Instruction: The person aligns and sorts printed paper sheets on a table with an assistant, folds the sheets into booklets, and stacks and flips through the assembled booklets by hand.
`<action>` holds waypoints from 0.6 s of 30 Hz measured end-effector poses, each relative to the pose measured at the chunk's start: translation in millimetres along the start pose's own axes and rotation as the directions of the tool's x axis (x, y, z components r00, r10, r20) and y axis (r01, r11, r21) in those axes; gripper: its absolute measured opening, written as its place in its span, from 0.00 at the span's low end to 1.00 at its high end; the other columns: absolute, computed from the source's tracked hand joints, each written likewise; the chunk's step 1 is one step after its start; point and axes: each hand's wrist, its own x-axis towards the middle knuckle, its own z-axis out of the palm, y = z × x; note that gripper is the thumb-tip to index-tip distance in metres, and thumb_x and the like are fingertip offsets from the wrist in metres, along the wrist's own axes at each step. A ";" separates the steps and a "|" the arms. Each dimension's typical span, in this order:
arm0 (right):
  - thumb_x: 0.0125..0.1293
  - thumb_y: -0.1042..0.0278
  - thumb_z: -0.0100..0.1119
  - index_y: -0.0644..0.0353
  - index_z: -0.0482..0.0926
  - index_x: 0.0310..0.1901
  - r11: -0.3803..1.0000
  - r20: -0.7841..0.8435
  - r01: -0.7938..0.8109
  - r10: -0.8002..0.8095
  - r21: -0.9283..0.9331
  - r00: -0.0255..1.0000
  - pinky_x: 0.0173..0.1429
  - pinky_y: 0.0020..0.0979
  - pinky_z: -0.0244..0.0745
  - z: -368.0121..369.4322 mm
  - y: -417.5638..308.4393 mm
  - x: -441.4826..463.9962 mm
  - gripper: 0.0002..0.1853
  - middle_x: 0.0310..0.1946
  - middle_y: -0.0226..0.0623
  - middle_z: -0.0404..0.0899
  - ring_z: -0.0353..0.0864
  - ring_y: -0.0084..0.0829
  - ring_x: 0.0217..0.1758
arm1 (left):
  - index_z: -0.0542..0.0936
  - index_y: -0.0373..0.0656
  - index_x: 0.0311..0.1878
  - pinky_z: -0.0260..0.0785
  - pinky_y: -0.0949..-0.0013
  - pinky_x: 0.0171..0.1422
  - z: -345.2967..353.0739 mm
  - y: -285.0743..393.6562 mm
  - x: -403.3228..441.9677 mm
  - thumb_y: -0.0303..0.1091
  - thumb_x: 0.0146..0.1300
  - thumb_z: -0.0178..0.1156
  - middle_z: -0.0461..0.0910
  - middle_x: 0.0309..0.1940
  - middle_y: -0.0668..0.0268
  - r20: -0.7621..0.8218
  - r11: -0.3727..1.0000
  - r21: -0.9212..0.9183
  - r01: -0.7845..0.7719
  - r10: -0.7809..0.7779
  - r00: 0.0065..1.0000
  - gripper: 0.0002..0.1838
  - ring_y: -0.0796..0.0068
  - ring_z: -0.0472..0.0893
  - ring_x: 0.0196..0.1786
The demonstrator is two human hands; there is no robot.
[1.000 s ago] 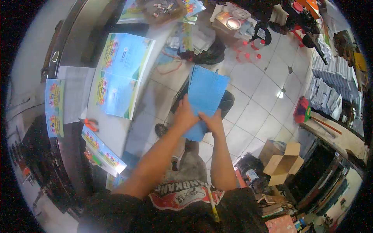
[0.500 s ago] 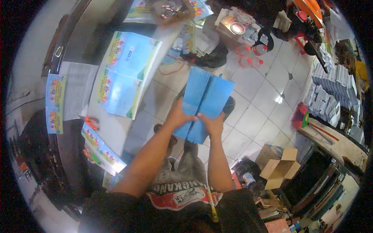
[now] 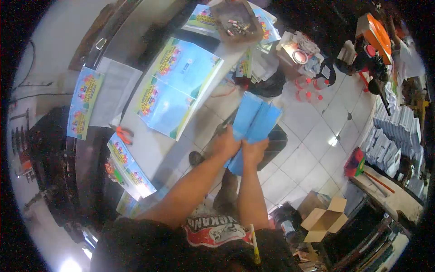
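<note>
A stack of folded blue paper is held out in front of my body, with a dark gap or fold running down its middle. My left hand is closed round its near left side. My right hand grips the near right side, close beside the left. The lower end of the paper shows below the hands, and the fingertips are hidden behind or against it. Behind the paper, a dark seat or stool is partly in view.
To the left, a white table bears printed blue sheets, orange-handled pliers and a brown tray. Plastic bottles stand on the tiled floor. An open cardboard box and stacked white paper are on the right.
The view has shifted, so the surroundings appear further right. Both hands have changed their hold and come closer together; the blue stack looks narrower and is turned.
</note>
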 end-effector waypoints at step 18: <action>0.53 0.72 0.66 0.66 0.63 0.65 0.922 0.169 -0.028 -0.041 0.386 0.985 0.59 0.37 0.73 -179.2 130.3 -6.5 0.37 0.53 0.47 0.77 0.78 0.39 0.53 | 0.68 0.37 0.65 0.64 0.57 0.68 -0.8 -22.0 62.8 0.41 0.43 0.76 0.71 0.62 0.47 0.314 0.970 -0.141 -0.201 0.236 0.920 0.45 0.54 0.71 0.65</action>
